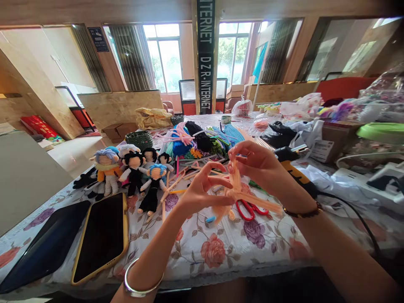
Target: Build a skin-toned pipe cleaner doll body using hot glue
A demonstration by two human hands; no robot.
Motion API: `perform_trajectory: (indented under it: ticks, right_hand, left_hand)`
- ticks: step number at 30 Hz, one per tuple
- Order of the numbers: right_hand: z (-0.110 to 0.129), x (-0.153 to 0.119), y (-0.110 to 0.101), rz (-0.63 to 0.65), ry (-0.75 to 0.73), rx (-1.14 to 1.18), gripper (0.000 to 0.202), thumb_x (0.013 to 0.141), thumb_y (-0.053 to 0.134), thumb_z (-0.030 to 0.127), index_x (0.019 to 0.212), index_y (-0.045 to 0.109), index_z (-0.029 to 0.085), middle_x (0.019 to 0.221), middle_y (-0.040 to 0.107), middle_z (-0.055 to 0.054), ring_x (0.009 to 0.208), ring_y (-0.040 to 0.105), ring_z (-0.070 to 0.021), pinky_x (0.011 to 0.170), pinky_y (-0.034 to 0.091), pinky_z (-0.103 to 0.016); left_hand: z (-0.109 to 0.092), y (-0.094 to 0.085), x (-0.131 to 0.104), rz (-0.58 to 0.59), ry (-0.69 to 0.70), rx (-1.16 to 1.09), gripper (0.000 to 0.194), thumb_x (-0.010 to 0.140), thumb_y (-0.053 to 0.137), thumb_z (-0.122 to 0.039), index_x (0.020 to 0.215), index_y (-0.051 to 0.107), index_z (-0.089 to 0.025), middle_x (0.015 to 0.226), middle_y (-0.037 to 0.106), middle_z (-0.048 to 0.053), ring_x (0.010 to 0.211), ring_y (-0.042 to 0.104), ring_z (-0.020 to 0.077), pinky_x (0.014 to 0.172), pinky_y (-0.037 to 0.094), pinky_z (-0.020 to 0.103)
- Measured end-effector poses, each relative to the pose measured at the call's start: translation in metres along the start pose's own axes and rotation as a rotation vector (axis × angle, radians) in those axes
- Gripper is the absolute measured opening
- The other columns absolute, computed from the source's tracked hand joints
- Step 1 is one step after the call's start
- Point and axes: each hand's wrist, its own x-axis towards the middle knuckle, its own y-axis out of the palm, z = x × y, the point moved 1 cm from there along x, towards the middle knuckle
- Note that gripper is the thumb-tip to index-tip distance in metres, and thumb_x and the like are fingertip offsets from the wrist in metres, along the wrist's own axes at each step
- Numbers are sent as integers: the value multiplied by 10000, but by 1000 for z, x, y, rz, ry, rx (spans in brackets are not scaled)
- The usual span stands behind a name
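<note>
Both my hands meet over the table on a bundle of peach fuzzy pipe cleaners (236, 181). My left hand (205, 189) pinches its lower part between thumb and fingers. Higher up, my right hand (252, 162) grips the top end with bent fingertips. One strand of the bundle sticks out toward my right wrist. Beneath it lie red-handled scissors (246, 211), partly hidden, and a small blue piece (210, 219). Loose peach strips (179, 174) are scattered behind my left hand.
Several small dolls (151, 185) sit at the left, behind a yellow-cased phone (101, 235) and a dark tablet-like slab (47, 244). Coloured pipe cleaners (183, 139) are heaped at the back. A black and yellow tool (296, 172) with a cord lies right, beside white bags (307, 136).
</note>
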Motion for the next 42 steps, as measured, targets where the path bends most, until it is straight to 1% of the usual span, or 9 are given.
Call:
perform_trajectory:
  ticks: [5,9,12,14,16,19,21,27,42]
  right_hand:
    - [0,1,3,-8,-1,18,155,839,539,337,976,511,268,970,580,-17,815,598,-134,679,529,-291]
    - [-7,5,-6,-156,69,5,211,827,545,351,998,569,230,1033,625,-53,931,602,-166,797,507,-327]
    - [-14,4,-26,-264,221,-142,254,814,529,412,920,597,191,939,643,-56,804,607,-153,725,493,-296]
    - [-17,0,-40,-163,356,-424,324,792,517,480,832,602,170,753,620,-37,642,561,-133,580,442,-257]
    - [-18,-6,-49,162,515,-716,396,782,493,539,731,598,160,636,572,-21,585,511,-128,529,373,-249]
    - [-17,-15,-49,657,707,-860,463,774,458,578,642,584,152,595,519,-11,552,448,-114,499,315,-244]
    - [-16,-18,-40,813,784,-864,430,756,484,549,639,598,152,582,506,-3,535,424,-105,480,292,-238]
    - [-23,-18,-14,829,841,-945,296,682,563,398,526,579,148,487,516,-10,459,423,-101,442,275,-240]
    - [-21,-17,-6,732,807,-1054,336,700,551,344,423,481,167,421,480,-21,424,442,-107,433,277,-247]
  left_hand:
    - [6,3,2,-34,-59,46,463,568,793,-177,908,481,-215,760,696,-2,756,659,168,682,478,254]
    - [12,-1,9,-235,-68,98,417,567,795,-254,894,548,-177,743,723,25,664,649,149,659,472,255]
    - [16,-6,12,-432,-51,76,390,595,775,-310,904,600,-149,754,731,45,656,654,146,673,476,255]
    - [17,-10,13,-521,-9,51,397,587,779,-322,904,619,-145,788,734,52,674,664,155,677,485,256]
    - [18,-12,13,-583,14,51,413,584,779,-332,918,627,-143,820,735,64,704,675,171,688,497,267]
    - [17,-13,12,-664,24,86,438,580,779,-340,939,637,-134,815,735,74,720,680,181,685,507,269]
    - [16,-12,11,-697,31,108,436,579,778,-338,941,650,-132,807,735,70,715,680,173,677,509,259]
    - [13,-7,11,-745,112,76,424,579,777,-317,939,672,-117,825,732,69,703,675,160,675,520,257]
    - [8,-3,7,-683,262,124,310,612,758,-302,877,688,-155,779,726,37,684,658,147,659,515,256]
